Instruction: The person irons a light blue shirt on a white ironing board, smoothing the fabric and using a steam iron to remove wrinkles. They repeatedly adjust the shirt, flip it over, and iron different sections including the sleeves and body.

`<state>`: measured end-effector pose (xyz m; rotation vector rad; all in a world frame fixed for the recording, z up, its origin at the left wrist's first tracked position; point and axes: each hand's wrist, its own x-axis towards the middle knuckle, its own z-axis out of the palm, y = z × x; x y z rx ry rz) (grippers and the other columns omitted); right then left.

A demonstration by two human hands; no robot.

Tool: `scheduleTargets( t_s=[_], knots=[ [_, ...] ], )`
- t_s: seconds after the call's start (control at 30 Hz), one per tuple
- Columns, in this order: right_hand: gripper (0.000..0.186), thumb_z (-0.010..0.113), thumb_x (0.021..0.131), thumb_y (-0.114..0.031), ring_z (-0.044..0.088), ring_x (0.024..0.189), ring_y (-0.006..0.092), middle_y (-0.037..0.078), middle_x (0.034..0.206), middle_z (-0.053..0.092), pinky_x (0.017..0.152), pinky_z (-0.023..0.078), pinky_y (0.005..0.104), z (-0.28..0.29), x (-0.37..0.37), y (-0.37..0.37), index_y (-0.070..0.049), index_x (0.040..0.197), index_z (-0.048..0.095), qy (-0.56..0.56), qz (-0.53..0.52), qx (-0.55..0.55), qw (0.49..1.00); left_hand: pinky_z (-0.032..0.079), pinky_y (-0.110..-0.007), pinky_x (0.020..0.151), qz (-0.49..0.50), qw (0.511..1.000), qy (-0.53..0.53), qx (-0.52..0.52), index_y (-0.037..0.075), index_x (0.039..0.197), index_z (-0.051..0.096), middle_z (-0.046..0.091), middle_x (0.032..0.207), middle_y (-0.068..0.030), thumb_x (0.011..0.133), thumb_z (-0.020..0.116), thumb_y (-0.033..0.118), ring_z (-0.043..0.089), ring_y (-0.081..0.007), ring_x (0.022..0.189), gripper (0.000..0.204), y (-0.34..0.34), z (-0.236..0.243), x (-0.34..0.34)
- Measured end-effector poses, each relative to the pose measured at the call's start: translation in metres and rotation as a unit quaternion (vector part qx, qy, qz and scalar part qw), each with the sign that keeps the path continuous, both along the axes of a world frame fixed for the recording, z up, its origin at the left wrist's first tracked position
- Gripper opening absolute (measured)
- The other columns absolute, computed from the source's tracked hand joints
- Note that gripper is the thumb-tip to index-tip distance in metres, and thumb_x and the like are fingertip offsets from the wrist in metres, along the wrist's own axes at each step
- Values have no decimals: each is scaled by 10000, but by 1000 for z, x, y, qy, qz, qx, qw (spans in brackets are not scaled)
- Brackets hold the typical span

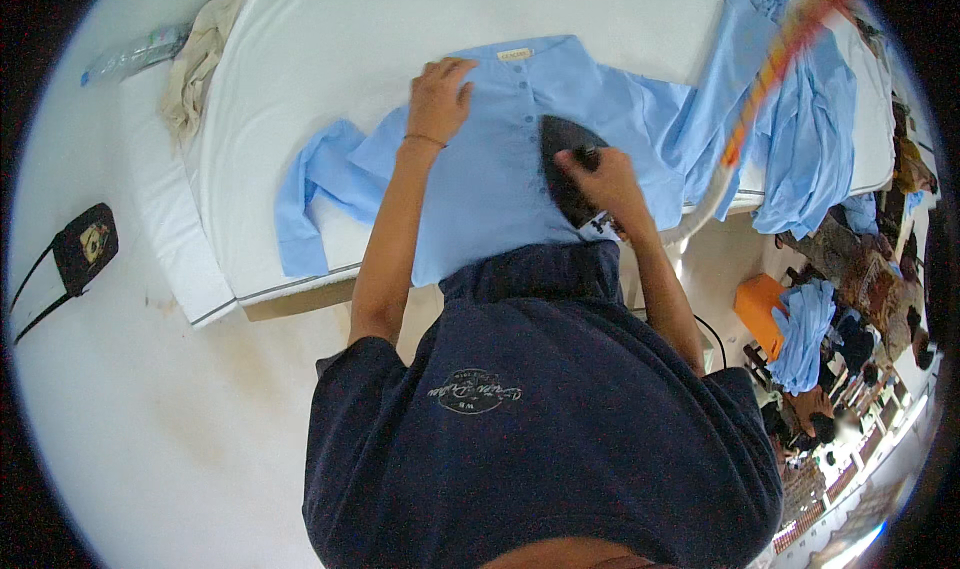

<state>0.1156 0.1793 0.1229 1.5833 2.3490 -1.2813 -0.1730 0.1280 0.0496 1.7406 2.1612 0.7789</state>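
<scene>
A light blue button-up shirt (470, 179) lies spread on a white padded ironing table (330, 59), its collar toward the far side and one sleeve folded out to the left. My right hand (605, 184) is closed around the handle of a black iron (565, 154), which rests on the shirt just right of the button row, its tip pointing away from me. Near the collar's left side, my left hand (440, 99) lies on the cloth with its fingers loosely spread, holding nothing.
More blue shirts (810, 129) are heaped at the table's right end. A pale hose (705, 204) with red-orange wrapping rises from the iron to the upper right. Beige cloth (200, 64) lies at the left edge. A black bag (87, 249) hangs far left; an orange stool (760, 314) stands right.
</scene>
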Motion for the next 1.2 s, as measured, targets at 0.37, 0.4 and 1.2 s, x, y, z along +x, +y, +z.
scheduleTargets(
  t_s=[0.37,0.4,1.2],
  knots=[
    [685,698,832,-629,697,814,446,281,799,696,722,527,500,-36,68,29,56,865,716,-67,-162,8,984,366,-474,909,-80,982,122,-123,216,1119,703,665,1075,0,902,675,336,554,-220,1087,249,85,-20,41],
    [668,696,839,-616,696,812,446,277,804,698,726,527,498,-27,54,30,51,866,718,-55,-152,-7,987,356,-461,924,-75,981,119,-130,211,1102,707,667,1041,-5,903,679,336,549,-217,1081,237,88,-21,42],
    [649,701,842,-561,674,924,491,334,933,682,840,547,540,-29,-36,-29,84,919,689,-72,-14,-42,996,564,-416,860,-101,990,-29,-96,209,948,802,762,900,-62,834,745,296,718,-286,875,155,119,-49,8]
  ],
)
